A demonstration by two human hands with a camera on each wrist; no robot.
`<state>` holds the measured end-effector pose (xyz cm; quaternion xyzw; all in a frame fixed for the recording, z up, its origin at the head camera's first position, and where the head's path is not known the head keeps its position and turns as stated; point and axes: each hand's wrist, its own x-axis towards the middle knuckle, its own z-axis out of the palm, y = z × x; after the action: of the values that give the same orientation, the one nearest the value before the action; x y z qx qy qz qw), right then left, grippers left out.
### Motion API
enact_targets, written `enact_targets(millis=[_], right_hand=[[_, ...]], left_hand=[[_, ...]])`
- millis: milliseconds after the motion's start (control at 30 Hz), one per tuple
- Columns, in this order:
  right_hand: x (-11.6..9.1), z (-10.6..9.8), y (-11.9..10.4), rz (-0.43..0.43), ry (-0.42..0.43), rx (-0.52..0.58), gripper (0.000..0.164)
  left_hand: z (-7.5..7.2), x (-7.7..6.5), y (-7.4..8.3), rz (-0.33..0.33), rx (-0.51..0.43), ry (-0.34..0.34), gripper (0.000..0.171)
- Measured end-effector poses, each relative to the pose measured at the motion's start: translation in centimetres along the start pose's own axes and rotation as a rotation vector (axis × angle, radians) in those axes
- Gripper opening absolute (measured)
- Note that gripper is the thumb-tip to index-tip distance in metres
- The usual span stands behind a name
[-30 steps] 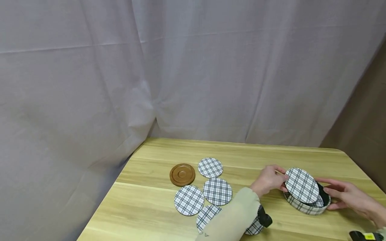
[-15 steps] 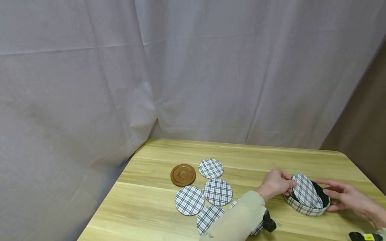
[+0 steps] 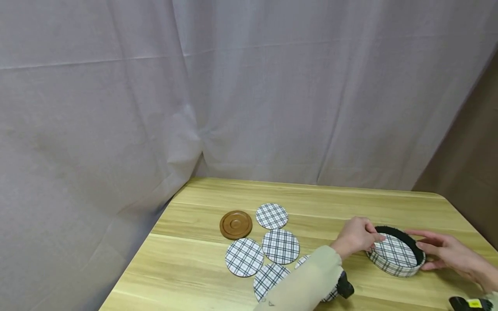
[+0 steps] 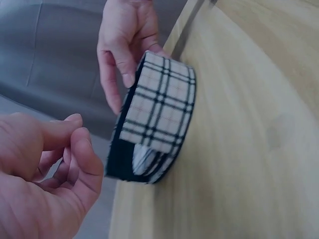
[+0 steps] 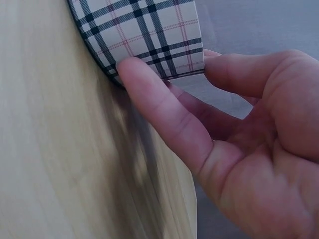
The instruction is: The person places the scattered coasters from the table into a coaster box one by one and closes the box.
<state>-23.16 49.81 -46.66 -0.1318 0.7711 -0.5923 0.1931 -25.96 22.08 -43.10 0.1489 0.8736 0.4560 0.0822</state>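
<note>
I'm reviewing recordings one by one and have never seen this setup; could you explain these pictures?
There is no robot; a person works bare-handed. The wide picture is taken from the person's head, the two close ones from the left and right wrists. On the table lie round plaid coasters, some partly hidden by the left sleeve, and a brown disc. The right hand grips the side of a round plaid holder, which has a plaid disc inside. The left hand is at the holder's other side, fingers curled, nothing seen between them.
</note>
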Motion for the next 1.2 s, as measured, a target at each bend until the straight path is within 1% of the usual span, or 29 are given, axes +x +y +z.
enact_targets(millis=[67,267,400,533,667,833,933,1100,1200], right_hand=[[0.1,-0.1,0.0,-0.003,-0.009,0.012,0.050],[0.2,-0.1,0.0,-0.017,-0.015,0.011,0.050],[0.2,-0.1,0.0,-0.016,-0.012,0.000,0.050],[0.2,-0.1,0.0,-0.012,-0.012,0.006,0.051],[0.0,0.0,0.1,0.006,-0.010,0.015,0.050],[-0.1,0.1,0.1,0.028,0.005,0.011,0.049],[0.0,0.1,0.0,0.023,0.010,-0.001,0.050],[0.1,0.1,0.0,0.013,0.016,-0.026,0.050],[0.1,0.1,0.0,0.025,0.023,-0.032,0.049]], left_hand=[[-0.5,0.1,0.1,0.024,0.036,0.000,0.027],[-2.4,0.4,-0.2,0.136,0.165,0.011,0.026],[-3.7,0.2,-0.5,0.183,0.200,-0.027,0.024],[-4.7,-0.2,-0.8,0.210,0.173,-0.072,0.020],[-5.5,-0.6,-1.1,0.224,0.160,-0.107,0.018],[-6.1,-0.9,-1.5,0.260,0.219,-0.133,0.013],[-6.5,-1.1,-1.8,0.264,0.254,-0.149,0.011],[-7.3,-1.4,-2.5,0.293,0.322,-0.161,0.011],[-7.7,-1.4,-3.0,0.327,0.374,-0.168,0.014]])
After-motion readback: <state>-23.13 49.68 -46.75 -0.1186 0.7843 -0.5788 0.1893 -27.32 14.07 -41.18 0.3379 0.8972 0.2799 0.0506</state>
